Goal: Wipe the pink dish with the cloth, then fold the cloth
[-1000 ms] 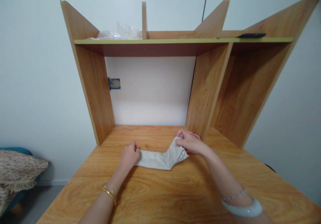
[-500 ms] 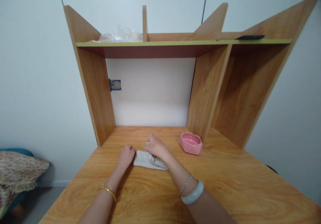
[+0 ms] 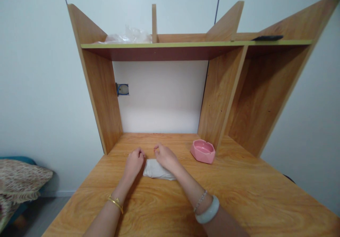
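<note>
A pale grey folded cloth (image 3: 156,169) lies flat on the wooden desk, its stacked layers showing along the left and front edges. My left hand (image 3: 135,160) is just beyond its upper left corner, fingers loosely curled and holding nothing that I can see. Over the cloth's right part reaches my right hand (image 3: 165,157), its fingers bent but apart, with no cloth between them. That hand and its forearm hide the cloth's upper right side.
A pink ashtray (image 3: 202,152) stands on the desk (image 3: 164,208) to the right, against the upright divider (image 3: 220,99). Overhead, the shelf (image 3: 183,45) bears a clear plastic bag (image 3: 129,37) and a flat dark object (image 3: 267,38). A patterned cloth (image 3: 23,176) is at far left.
The bunched part of the cloth is now folded down flat. My right hand has loosened from it, and my left hand has shifted slightly away from the desk's front.
</note>
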Demonstrator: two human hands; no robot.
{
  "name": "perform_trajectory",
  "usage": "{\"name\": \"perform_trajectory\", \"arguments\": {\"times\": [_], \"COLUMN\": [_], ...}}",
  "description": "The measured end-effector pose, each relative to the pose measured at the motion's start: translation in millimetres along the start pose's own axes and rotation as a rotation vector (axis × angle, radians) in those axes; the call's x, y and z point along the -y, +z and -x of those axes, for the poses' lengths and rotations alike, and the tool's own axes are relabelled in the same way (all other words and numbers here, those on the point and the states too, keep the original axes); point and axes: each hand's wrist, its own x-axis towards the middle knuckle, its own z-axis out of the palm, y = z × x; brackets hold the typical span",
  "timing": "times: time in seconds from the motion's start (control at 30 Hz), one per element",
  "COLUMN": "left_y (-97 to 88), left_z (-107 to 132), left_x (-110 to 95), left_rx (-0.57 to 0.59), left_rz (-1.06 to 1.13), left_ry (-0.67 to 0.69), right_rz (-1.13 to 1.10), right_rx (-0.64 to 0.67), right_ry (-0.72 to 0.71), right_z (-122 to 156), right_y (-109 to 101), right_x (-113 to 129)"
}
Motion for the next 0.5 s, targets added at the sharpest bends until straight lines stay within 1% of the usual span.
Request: {"name": "perform_trajectory", "arguments": {"times": [0.1, 0.17, 0.2, 0.3, 0.4, 0.5], "left_y": [-1.5, -0.1, 1.2, 4.9, 6.4, 6.1], "left_z": [3, 4, 4, 3, 2, 0], "left_x": [-5, -7, -7, -6, -5, 0], "left_rx": [-0.007, -0.004, -0.001, 0.006, 0.017, 0.056], "left_rz": [-0.061, -0.097, -0.101, -0.095, -0.074, 0.013], "left_ry": [0.033, 0.033, 0.032, 0.042, 0.068, 0.138], "right_rz": [0.009, 0.002, -0.01, -0.083, -0.179, -0.339], "right_rx": [-0.028, 0.002, 0.039, 0.215, 0.364, 0.443], "right_ry": [0.06, 0.108, 0.128, 0.152, 0.124, 0.103], "right_z": [-2, -3, -2, 3, 8, 10], "right_y": [-17, -26, -30, -34, -32, -27], "right_x": [-27, -46, -55, -76, -89, -96]}}
